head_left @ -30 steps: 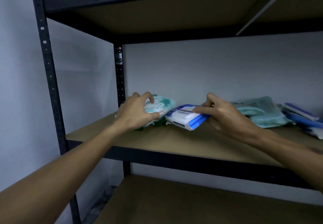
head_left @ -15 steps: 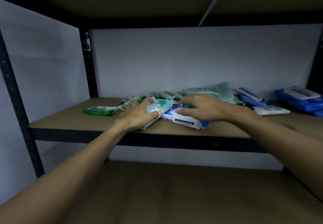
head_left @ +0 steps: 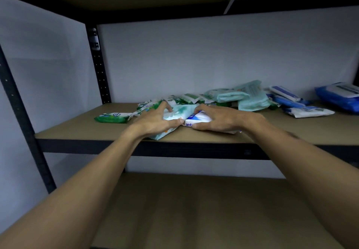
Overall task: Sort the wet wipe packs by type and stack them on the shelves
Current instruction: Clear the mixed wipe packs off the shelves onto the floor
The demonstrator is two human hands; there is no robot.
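Brown middle shelf (head_left: 87, 130) of a dark metal rack (head_left: 19, 113), pale wall (head_left: 213, 54) behind. Near its front edge: left hand (head_left: 155, 121) curled over a pale green wipe pack (head_left: 180, 111), gripping it; right hand (head_left: 219, 118) beside, clamped round a white-and-blue pack (head_left: 202, 116), both packs touching. Toward the left end, a dark green pack (head_left: 112, 117) lying flat. Along the back edge, heaped green packs (head_left: 250, 99); blue packs (head_left: 340, 97) at the right end

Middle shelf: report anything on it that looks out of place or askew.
Nothing is stacked. Green and teal packs lie in a crooked, overlapping heap at the back, one pale teal pack tilted up, and a single green pack sits apart at the left. No damage shows.
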